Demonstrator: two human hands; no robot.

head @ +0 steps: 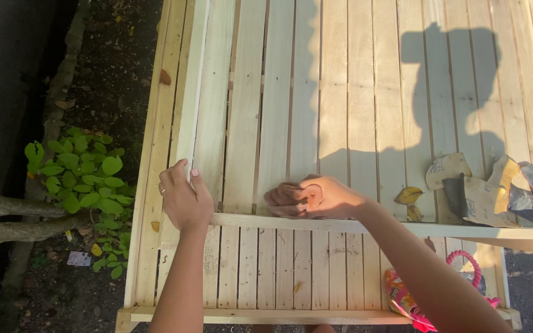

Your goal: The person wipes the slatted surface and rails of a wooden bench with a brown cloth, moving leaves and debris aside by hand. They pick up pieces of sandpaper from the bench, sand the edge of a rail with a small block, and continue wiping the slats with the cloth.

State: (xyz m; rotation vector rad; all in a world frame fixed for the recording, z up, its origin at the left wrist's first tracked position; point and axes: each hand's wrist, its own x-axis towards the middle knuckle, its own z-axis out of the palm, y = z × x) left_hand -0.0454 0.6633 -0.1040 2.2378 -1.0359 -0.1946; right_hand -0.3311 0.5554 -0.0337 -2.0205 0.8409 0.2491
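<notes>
Fingers of the right hand [316, 197] are curled and pressed flat on a dark sanding pad [279, 200] on the wooden slat panel [340, 92]; best to rub along the grain. The left hand [184, 198], fingers together, grips the side rail [187, 117]. Sandpaper scraps [495, 191] lie nearby

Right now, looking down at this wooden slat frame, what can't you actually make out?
- Head view: whatever lies under the right hand on the slats; the curled fingers cover it.
- Left hand: its fingertips hook over the side rail, hidden.
- Sandpaper scraps: crumpled, the grit too small to tell.
- Colourful bag: cut off by the bottom edge and the forearm.
</notes>
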